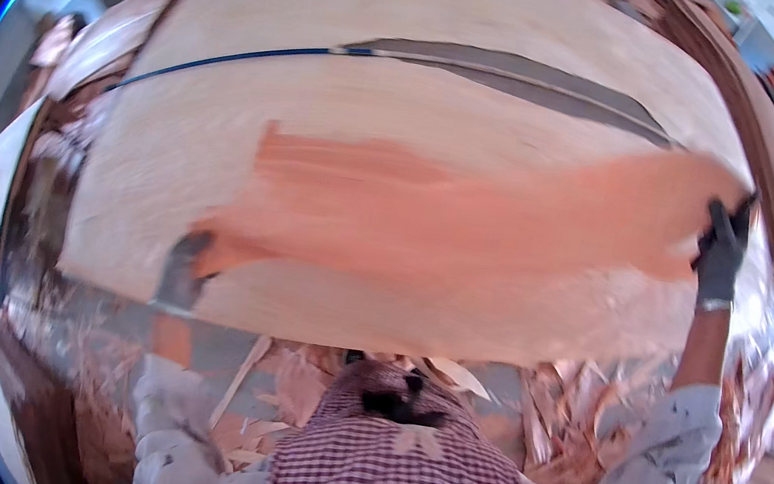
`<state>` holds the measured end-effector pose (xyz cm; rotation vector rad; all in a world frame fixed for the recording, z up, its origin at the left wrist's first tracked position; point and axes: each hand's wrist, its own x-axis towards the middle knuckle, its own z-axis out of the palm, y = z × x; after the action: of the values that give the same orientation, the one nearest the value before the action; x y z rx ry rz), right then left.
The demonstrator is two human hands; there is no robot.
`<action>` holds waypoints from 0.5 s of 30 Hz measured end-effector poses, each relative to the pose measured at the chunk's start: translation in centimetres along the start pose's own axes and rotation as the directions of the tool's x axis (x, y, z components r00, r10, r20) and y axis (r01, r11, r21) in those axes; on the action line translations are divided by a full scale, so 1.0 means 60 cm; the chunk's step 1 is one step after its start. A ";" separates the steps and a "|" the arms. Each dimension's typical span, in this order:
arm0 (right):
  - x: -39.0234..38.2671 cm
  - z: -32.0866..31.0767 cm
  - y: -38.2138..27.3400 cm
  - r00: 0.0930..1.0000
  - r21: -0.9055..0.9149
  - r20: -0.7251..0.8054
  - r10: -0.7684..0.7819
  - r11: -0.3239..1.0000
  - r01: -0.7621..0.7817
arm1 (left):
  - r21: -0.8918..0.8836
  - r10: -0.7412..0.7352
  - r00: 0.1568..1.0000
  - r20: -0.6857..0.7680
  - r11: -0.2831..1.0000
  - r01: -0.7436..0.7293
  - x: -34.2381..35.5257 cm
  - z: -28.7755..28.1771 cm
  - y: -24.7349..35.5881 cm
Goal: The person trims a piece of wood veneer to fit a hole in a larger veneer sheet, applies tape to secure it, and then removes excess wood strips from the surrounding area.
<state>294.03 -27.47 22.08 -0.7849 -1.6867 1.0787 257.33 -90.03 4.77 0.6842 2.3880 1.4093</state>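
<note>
A thin orange-pink sheet of wood veneer stretches between my two gloved hands, blurred by motion. My left hand, in a grey glove, grips its near left corner close to the front edge of the pale sheet below. Farther off and to the right, my right hand, in a dark glove, holds the other end, which is raised and curved. Beneath lies a large pale veneer sheet on a broad stack. The left edge of the orange piece looks ragged.
A long thin stick, blue at its left part, crosses the pale sheet beside a dark grey gap or strip. Torn veneer scraps litter the floor in front of me. More stacked sheets stand at the right.
</note>
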 end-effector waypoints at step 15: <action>-0.356 -0.178 0.122 0.777 0.236 -0.286 0.561 0.827 -0.511 | -0.065 -0.165 0.985 0.052 0.984 0.168 -0.204 -0.080 0.082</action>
<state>311.50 -39.69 9.14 -1.3284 -1.0857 1.3378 266.72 -98.07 11.41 0.4820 2.2904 1.3828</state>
